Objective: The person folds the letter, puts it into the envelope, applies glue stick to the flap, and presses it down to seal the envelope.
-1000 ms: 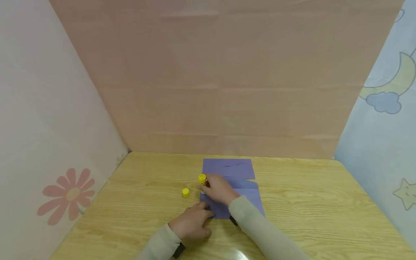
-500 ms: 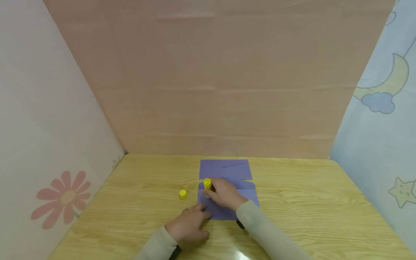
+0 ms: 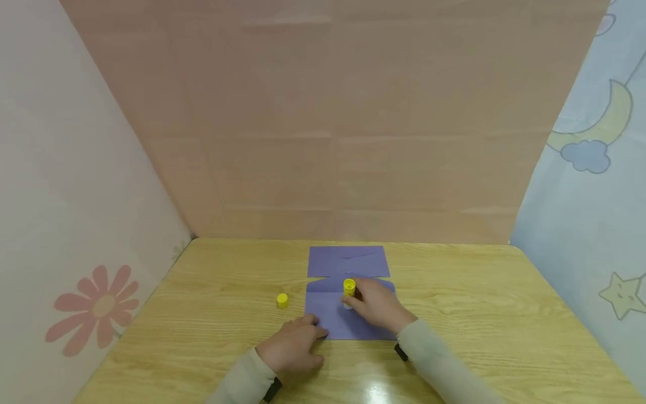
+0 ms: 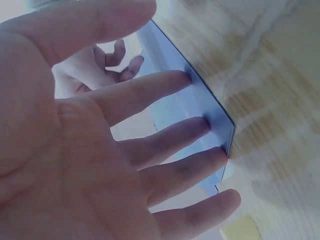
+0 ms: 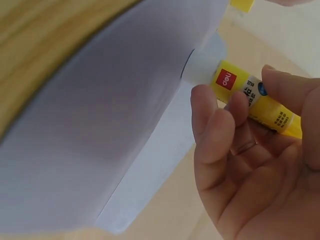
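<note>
A purple envelope (image 3: 330, 320) lies on the wooden table with its flap opened away from the person. My right hand (image 3: 381, 306) pinches a yellow glue stick (image 5: 250, 95) between thumb and fingers. The stick stands nearly upright, its white end down at the envelope near the flap's fold line; the glue tip itself is hidden. My left hand (image 3: 292, 343) rests at the envelope's near left corner. In the left wrist view its fingers (image 4: 170, 137) are straight, several fingertips touching the envelope's edge. A yellow cap (image 3: 282, 301) sits on the table left of the envelope.
Just behind the first envelope lies a second purple envelope (image 3: 348, 261), with a slanted line across it. A tan sheet (image 3: 333, 140) rises at the table's back edge. Patterned walls (image 3: 101, 196) stand at both sides.
My right hand has moved the glue stick rightward, from the envelope's left edge to about its middle. The left hand has stayed at the near left corner, and the cap remains beside the envelope.
</note>
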Available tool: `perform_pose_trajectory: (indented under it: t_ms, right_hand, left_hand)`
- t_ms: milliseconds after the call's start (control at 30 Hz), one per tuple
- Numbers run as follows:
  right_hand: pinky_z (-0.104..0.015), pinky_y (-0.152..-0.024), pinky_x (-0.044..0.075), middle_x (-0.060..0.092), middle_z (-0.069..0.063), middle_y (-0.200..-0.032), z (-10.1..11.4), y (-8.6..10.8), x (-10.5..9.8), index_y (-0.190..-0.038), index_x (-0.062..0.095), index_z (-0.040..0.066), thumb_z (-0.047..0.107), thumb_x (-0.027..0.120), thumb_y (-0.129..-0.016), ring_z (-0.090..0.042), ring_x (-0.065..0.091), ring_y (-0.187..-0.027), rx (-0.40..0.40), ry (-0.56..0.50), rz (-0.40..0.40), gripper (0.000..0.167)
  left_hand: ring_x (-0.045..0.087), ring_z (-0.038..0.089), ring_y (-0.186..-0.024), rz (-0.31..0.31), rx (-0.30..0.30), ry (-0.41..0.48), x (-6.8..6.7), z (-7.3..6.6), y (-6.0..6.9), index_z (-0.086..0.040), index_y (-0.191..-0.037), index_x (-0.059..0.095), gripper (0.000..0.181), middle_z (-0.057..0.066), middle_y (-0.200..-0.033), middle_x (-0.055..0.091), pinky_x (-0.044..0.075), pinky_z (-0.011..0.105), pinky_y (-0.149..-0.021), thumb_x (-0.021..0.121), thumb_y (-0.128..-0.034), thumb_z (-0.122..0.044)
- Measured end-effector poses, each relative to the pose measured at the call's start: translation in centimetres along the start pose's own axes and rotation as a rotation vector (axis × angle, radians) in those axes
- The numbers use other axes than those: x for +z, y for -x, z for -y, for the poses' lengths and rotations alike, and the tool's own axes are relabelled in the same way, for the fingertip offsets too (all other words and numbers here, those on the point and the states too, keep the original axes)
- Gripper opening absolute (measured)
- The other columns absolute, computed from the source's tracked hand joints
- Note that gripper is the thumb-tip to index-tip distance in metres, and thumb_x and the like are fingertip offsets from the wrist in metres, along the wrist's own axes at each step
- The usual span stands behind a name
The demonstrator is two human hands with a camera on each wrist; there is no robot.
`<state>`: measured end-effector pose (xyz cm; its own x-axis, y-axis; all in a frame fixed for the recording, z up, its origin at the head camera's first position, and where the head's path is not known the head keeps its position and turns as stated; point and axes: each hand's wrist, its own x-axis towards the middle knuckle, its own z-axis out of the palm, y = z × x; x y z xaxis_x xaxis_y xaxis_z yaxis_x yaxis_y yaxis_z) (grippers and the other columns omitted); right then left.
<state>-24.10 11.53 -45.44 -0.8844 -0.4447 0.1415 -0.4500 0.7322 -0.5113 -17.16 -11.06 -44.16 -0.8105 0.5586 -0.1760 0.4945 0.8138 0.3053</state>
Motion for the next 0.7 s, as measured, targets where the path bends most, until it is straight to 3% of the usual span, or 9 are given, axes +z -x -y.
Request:
perform_pose_trajectory:
  t_ms: [300, 700]
  right_hand:
    - [-0.025, -0.055, 0.036, 0.048, 0.006, -0.069, -1.6, 1.7, -1.5, -0.082, 0.053, 0.02, 0.032, 0.066, -0.097, -0.008, 0.042, -0.06, 0.051, 0.035, -0.029, 0.023]
    - [-0.025, -0.056, 0.039, 0.05, 0.005, -0.069, -4.1, 2.9, -3.3, -0.093, 0.06, 0.013, 0.029, 0.069, -0.096, -0.01, 0.045, -0.061, 0.137, 0.037, -0.058, 0.018]
  left_hand:
    - [0.06, 0.017, -0.095, -0.05, 0.043, -0.035, 0.1, 0.2, 0.1, -0.011, -0.122, 0.073, 0.047, 0.005, -0.113, 0.06, 0.051, 0.04, -0.079, 0.076, -0.0785, -0.028]
    - [0.061, 0.022, -0.104, -0.047, 0.048, -0.022, -0.1, 0.1, 0.2, -0.01, -0.124, 0.071, 0.046, 0.009, -0.12, 0.06, 0.051, 0.045, -0.086, 0.076, -0.0803, -0.026]
